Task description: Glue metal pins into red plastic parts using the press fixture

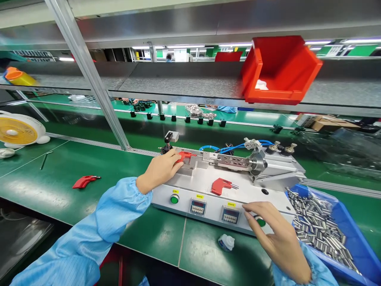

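My left hand (159,171) reaches to the fixture of a small press machine (214,190) and pinches a red plastic part (186,156) seated in the fixture. My right hand (276,234) rests at the machine's front right corner, fingers stretched over a green button (261,221); it holds nothing. A second red plastic part (220,185) with a metal pin lies on the machine's top plate. A third red part (85,181) lies on the green bench to the left.
A blue bin (354,238) holding several small metal tubes (318,222) stands at the right. A small white bottle (226,242) lies on the bench in front. A red bin (279,71) sits on the shelf above, a yellow fan (19,131) far left.
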Demonstrator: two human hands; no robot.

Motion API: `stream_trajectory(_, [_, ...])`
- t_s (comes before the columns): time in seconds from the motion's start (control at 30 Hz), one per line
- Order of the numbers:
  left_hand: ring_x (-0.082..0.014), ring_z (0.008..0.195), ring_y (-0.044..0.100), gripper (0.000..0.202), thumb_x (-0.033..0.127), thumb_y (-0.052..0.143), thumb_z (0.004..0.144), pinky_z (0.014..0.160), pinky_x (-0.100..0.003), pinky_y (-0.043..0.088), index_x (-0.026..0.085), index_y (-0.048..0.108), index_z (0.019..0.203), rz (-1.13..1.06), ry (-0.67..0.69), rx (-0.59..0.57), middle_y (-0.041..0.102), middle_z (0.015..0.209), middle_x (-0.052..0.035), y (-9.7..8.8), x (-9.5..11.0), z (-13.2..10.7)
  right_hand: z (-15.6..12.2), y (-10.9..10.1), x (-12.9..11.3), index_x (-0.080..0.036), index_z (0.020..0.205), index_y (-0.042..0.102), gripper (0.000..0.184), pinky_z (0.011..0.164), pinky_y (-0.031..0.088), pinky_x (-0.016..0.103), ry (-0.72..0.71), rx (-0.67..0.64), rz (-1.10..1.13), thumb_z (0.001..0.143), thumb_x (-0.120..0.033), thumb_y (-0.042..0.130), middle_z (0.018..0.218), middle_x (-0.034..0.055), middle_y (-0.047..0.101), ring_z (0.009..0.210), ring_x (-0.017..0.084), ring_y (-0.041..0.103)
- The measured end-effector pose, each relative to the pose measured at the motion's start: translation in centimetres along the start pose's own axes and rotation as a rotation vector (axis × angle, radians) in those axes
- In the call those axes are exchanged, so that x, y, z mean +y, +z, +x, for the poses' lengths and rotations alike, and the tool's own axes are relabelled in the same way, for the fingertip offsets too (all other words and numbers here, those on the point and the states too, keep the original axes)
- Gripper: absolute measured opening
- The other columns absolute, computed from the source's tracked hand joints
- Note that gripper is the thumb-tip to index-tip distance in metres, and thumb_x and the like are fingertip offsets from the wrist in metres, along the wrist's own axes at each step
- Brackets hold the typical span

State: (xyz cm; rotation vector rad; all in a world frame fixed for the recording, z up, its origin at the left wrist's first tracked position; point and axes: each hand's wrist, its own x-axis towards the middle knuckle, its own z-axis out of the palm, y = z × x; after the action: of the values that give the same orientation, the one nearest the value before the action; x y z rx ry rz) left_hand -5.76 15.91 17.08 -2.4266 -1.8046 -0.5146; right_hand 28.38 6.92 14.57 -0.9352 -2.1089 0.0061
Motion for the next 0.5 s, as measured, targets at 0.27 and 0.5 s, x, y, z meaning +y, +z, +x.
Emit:
stream_trajectory(0.27, [-0.0208,0.087,0.069,0.029,0.026,0.047,0.108,0.081,-0.031,0.055,0.019,0.069,0.090,-0.119,0.305,0.403,0.072,0.095,-0.0083,4.3,1.2,-7.3,-3.2,0.5,0.3,-0.022,0.109,0.068,0.013,0.080,0.058,0.038,0.216,0.044,-0.103,0.103,-0.024,0.056,0.094,0.0097,0.069,0.087,0.024,0.068])
stream_trajectory(0.5, [-0.0163,0.076,0.072,0.026,0.024,0.049,0.106,0.063,-0.025,0.054,0.025,0.074,0.113,-0.175,0.432,0.255,0.075,0.110,-0.0054,7.7,-0.8,-12.9,-7.9,0.6,1.4,-0.020,0.118,0.065,0.022,0.071,0.055,0.032,0.478,-0.015,-0.084,0.105,-0.026,0.048,0.083,0.0045,0.063,0.072,0.019,0.061])
